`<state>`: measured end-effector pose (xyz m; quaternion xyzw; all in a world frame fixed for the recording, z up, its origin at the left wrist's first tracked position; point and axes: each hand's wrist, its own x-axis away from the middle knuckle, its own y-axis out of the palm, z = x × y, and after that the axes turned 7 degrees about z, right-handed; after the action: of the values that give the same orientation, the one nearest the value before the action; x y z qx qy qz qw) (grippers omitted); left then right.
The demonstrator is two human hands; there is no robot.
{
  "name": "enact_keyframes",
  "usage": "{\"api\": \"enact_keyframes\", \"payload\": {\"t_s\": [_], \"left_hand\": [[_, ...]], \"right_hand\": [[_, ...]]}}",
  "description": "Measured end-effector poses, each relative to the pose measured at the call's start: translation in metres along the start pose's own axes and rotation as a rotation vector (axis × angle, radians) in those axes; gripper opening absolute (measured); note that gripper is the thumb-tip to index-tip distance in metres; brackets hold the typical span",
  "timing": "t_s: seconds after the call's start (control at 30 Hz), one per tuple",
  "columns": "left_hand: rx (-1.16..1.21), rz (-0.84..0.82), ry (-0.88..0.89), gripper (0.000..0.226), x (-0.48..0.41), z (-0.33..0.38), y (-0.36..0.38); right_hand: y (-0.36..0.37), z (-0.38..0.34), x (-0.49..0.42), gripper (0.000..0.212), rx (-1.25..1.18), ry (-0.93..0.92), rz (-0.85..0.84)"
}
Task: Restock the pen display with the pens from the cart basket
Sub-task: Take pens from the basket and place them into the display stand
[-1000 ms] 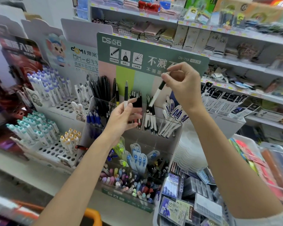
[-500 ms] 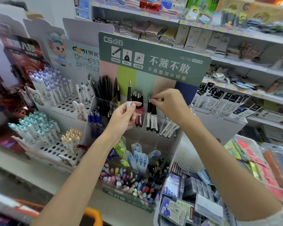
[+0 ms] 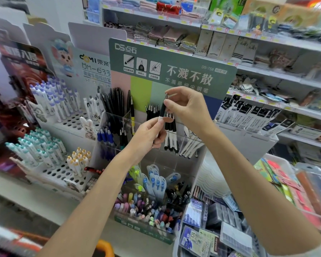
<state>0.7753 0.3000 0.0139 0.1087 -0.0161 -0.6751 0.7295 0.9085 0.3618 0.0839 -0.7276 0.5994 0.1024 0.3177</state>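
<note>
Pen (image 3: 162, 110) first: a slim black-and-white one, nearly upright, held in front of the pen display (image 3: 193, 58), just above the matching pens (image 3: 171, 134) that stand in one clear compartment. My left hand (image 3: 148, 136) has its fingers curled round the white lower barrel. My right hand (image 3: 189, 110) pinches the black upper part between thumb and fingertips, just below the silver end. Both hands are on this one pen, and neither is spread.

I judge it light and stiff, with a smooth plastic barrel that could swivel or slide in a loose two-finger pinch. It is not fragile, though the end might catch on its neighbours going in. I would hold it high on the black section, so the fingers stay clear of the compartment wall while the lower end drops between the others. The cart basket is out of view, so I cannot tell how many pens remain.
</note>
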Motion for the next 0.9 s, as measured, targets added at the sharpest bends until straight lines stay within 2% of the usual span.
{"api": "enact_keyframes", "payload": {"t_s": [0.07, 0.13, 0.23, 0.33, 0.53, 0.67, 0.77, 0.9], "left_hand": [[-0.024, 0.006, 0.006, 0.035, 0.001, 0.004, 0.001], [-0.083, 0.081, 0.025, 0.031, 0.001, 0.008, 0.001], [-0.223, 0.352, 0.180, 0.026, -0.002, 0.006, -0.005], [-0.133, 0.569, 0.224, 0.027, -0.005, 0.008, -0.012], [-0.031, 0.587, 0.174, 0.031, -0.007, 0.004, -0.012], [0.001, 0.598, 0.150, 0.032, -0.004, 0.000, -0.013], [0.004, 0.617, 0.138, 0.032, -0.002, -0.003, -0.019], [0.023, 0.718, 0.129, 0.031, 0.006, -0.003, -0.038]], "right_hand": [[-0.001, -0.002, 0.001, 0.022, -0.013, -0.028, 0.010], [-0.004, -0.004, 0.000, 0.025, -0.026, -0.075, 0.098], [-0.018, -0.002, -0.005, 0.022, 0.038, -0.159, 0.285], [-0.023, 0.005, -0.005, 0.020, 0.197, -0.227, 0.300], [-0.011, 0.024, 0.003, 0.015, 0.360, -0.195, 0.065], [-0.008, 0.034, 0.005, 0.011, 0.596, -0.253, -0.040], [-0.007, 0.029, 0.006, 0.016, 0.625, -0.319, 0.032], [0.018, 0.004, 0.001, 0.022, 0.445, -0.367, 0.164]]}}
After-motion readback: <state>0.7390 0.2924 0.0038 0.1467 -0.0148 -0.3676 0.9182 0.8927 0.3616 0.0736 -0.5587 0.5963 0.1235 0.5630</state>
